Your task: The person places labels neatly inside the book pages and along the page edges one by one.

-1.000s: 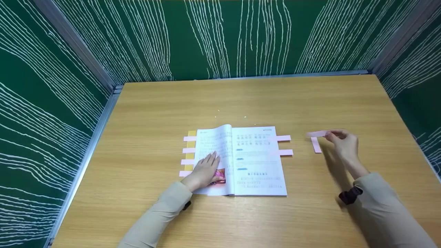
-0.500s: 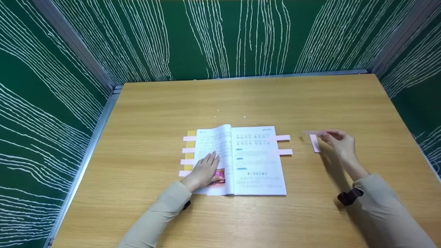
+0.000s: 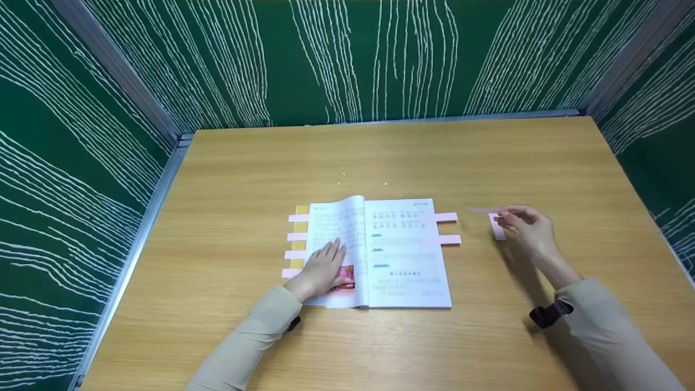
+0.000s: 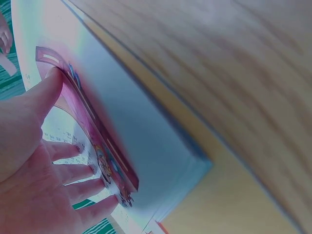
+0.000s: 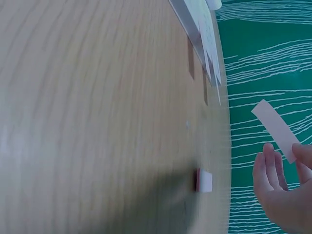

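An open book (image 3: 407,255) lies on the table, its left page curving up toward the spine. My left hand (image 3: 321,271) rests flat on that left page with fingers spread straight, beside a coloured picture (image 4: 87,107). To the right of the book, my right hand (image 3: 532,231) pinches one pink sticky strip (image 5: 277,127) between thumb and fingers, above the table. Just under it lies a small pad of pink sticky notes (image 3: 497,227). Two pink tabs (image 3: 447,217) stick out from the right page's edge. Several pink tabs (image 3: 297,237) stick out on the left.
The wooden table (image 3: 380,347) reaches green walls (image 3: 315,65) with white wavy lines at its back and sides. A yellow strip (image 3: 298,246) shows along the book's left edge. Tiny white specks (image 3: 385,184) lie behind the book.
My right hand has moved a little to the left with the pink sticky strip, away from over the pad. The left hand has stayed still on the page.
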Tool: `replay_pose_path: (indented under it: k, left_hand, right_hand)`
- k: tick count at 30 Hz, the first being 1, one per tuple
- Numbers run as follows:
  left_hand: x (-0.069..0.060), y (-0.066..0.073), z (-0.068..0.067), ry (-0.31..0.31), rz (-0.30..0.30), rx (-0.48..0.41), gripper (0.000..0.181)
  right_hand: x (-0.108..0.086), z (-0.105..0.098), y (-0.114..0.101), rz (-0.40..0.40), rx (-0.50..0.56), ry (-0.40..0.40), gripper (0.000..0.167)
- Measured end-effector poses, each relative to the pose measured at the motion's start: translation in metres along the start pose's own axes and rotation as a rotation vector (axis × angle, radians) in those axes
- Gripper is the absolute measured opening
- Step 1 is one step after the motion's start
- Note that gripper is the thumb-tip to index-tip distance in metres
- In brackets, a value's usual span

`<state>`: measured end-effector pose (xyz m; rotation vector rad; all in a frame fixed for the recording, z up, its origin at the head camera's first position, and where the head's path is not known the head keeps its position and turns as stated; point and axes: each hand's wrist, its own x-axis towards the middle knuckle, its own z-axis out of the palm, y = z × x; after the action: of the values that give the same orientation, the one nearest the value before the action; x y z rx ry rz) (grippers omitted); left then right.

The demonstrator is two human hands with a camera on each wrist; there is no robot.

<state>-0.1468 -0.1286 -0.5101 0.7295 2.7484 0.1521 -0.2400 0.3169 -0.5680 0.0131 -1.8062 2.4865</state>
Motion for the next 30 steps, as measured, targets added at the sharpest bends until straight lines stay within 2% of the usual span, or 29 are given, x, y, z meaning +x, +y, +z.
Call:
replay_pose_path:
  k: [5,10,13,16,19,21,25,28,30]
  left_hand:
    - [0.000,0.000,-0.001,-0.005,-0.007,0.004,0.074]
    - [0.000,0.000,-0.001,-0.012,-0.010,-0.006,0.074]
    - [0.000,0.000,-0.001,-0.010,-0.009,-0.008,0.075]
    - [0.000,0.000,0.000,-0.012,-0.010,-0.005,0.075]
    - [0.000,0.000,0.000,-0.018,-0.015,-0.006,0.076]
    - [0.001,0.000,0.001,-0.022,-0.018,-0.003,0.076]
    - [0.001,-0.001,0.002,-0.016,-0.015,0.008,0.075]
    - [0.001,-0.002,0.002,-0.016,-0.017,0.009,0.075]
    - [0.001,-0.002,0.002,-0.017,-0.019,0.004,0.075]
  right_hand:
    - [0.000,0.002,0.003,0.056,0.045,-0.012,0.020]
    - [-0.002,0.006,0.003,0.108,0.018,-0.008,0.024]
    - [-0.003,0.009,0.004,0.095,0.035,-0.037,0.025]
    - [-0.006,0.013,0.005,0.048,0.032,-0.078,0.023]
    - [-0.010,0.016,0.005,0.026,-0.030,-0.113,0.023]
    - [-0.012,0.017,0.004,0.034,-0.107,-0.130,0.024]
    - [-0.017,0.021,-0.001,0.061,-0.198,-0.195,0.023]
    - [-0.018,0.021,-0.001,0.058,-0.225,-0.239,0.024]
    - [-0.017,0.018,0.004,0.051,-0.260,-0.238,0.026]
